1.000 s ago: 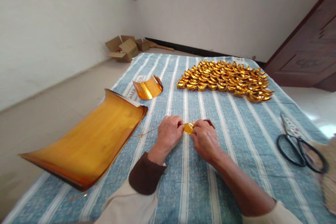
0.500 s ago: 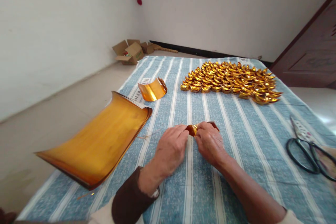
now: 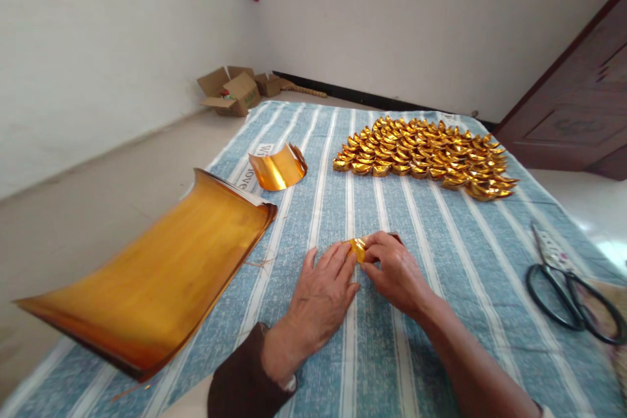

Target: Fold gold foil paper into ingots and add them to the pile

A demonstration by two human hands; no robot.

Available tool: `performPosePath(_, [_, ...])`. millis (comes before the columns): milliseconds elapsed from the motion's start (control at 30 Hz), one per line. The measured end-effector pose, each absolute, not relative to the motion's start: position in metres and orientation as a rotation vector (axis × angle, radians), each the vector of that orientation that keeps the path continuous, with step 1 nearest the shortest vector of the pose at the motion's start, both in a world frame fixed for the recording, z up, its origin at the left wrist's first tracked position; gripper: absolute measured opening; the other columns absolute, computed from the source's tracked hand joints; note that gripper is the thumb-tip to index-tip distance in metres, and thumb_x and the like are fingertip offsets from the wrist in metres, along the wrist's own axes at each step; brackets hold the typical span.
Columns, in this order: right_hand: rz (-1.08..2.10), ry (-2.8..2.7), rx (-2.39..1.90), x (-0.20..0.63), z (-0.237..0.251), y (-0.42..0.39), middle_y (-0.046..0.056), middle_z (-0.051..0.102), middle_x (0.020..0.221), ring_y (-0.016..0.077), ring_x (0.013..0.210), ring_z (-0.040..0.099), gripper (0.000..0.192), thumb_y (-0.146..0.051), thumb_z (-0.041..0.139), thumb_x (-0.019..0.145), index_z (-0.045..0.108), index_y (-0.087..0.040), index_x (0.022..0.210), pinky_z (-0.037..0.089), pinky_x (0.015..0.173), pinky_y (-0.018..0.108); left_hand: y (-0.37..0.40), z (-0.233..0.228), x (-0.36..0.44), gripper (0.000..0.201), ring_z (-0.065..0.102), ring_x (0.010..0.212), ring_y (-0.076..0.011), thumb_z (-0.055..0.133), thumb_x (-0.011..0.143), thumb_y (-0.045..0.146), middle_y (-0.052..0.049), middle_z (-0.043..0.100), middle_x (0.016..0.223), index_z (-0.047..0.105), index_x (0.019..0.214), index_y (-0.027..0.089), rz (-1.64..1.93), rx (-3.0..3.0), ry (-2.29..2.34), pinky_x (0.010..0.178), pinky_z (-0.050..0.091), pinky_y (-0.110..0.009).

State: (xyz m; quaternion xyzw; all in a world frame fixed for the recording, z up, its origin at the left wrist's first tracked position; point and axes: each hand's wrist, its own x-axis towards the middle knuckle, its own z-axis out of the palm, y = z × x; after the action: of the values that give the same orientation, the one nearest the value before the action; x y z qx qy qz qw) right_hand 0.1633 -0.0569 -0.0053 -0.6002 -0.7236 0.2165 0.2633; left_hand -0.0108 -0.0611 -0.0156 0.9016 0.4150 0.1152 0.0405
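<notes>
- Pressing down with fingers nearly straight and slightly parted, the left hand (image 3: 326, 290) lay palm down, its fingertips at the near left end of a small, narrow, folded strip of shiny gold foil paper (image 3: 358, 249).
- That left hand was flat and uncurled rather than closed round anything; how much of the strip lay beneath its fingertips could not be told, as they hid that end.
- The right hand (image 3: 394, 268) was curled, thumb and forefinger drawn together on the strip just beside the left fingertips, with its brownish far end showing past the knuckles.
- The strip itself lay low over a blue cloth with white stripes (image 3: 337, 379), between the two hands and in front of the person.
- A dark brown cuff (image 3: 245, 375) circled the left forearm; the right forearm was bare.
- To the left, a stack of large, curling, gold-coloured sheets (image 3: 157, 281) rested on the cloth, its outer corner reaching past the edge.
- Beyond that stack stood a smaller, arched, shiny gold sheet (image 3: 279, 168), near some printed lettering.
- At the far right, many gold, boat-shaped folded pieces (image 3: 421, 153) sat packed in rows, well apart from the hands.
- Scissors with black loop handles (image 3: 568, 277) lay at the right, blades pointing away from the person.
- On the floor past the cloth stood an open brown cardboard box (image 3: 240, 95).
</notes>
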Motion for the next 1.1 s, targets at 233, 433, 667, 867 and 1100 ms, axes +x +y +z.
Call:
performPosePath(233, [0.929,-1.66,-1.474,0.185,-0.003,-0.047,0.003,0.066,0.084,0.0157,0.078,0.063,0.017,-0.011,0.054,0.076,0.068,-0.019,0.071,0.051,0.075,0.031,-0.058,-0.015,-0.008,0.039,0.048,0.126,-0.0285,0.054,0.092,0.027,-0.009,0.052,0.139,0.049,0.131,0.024,0.413,2.767,1.27,0.103,0.033,-0.054])
performPosePath(433, [1.028,-1.061,-1.485,0.195,-0.007,-0.041,0.0,0.065,0.058,0.0153,0.053,0.062,0.019,-0.033,0.067,0.07,0.068,-0.016,0.079,0.052,0.053,0.029,-0.056,-0.014,-0.005,0.036,0.048,0.122,-0.0297,0.055,0.091,0.028,-0.01,0.054,0.136,0.051,0.126,0.025,0.434,2.77,1.286,0.1,0.033,-0.056])
performPosePath(667, [0.854,-1.001,-1.555,0.201,-0.005,-0.036,-0.004,0.06,0.05,0.0116,0.045,0.054,0.022,-0.035,0.07,0.067,0.069,-0.016,0.078,0.045,0.048,0.025,-0.055,-0.012,-0.004,0.03,0.049,0.12,-0.0286,0.057,0.089,0.027,-0.008,0.057,0.13,0.055,0.12,0.025,0.439,2.739,1.296,0.099,0.034,-0.054])
performPosePath(867, [0.578,-1.008,-1.708,0.211,-0.007,-0.033,0.002,0.069,0.066,0.0167,0.059,0.061,0.024,-0.038,0.071,0.067,0.071,-0.017,0.078,0.048,0.059,0.029,-0.053,-0.012,-0.004,0.031,0.049,0.119,-0.0298,0.059,0.088,0.027,-0.01,0.057,0.13,0.056,0.119,0.025,0.456,2.745,1.288,0.099,0.035,-0.055])
performPosePath(1100, [0.684,-1.233,-1.769,0.215,-0.007,-0.033,0.001,0.067,0.063,0.0166,0.06,0.06,0.024,-0.04,0.067,0.071,0.071,-0.016,0.072,0.044,0.059,0.027,-0.052,-0.014,-0.003,0.034,0.05,0.119,-0.0313,0.063,0.086,0.028,-0.012,0.057,0.131,0.058,0.119,0.022,0.466,2.745,1.273,0.1,0.036,-0.056])
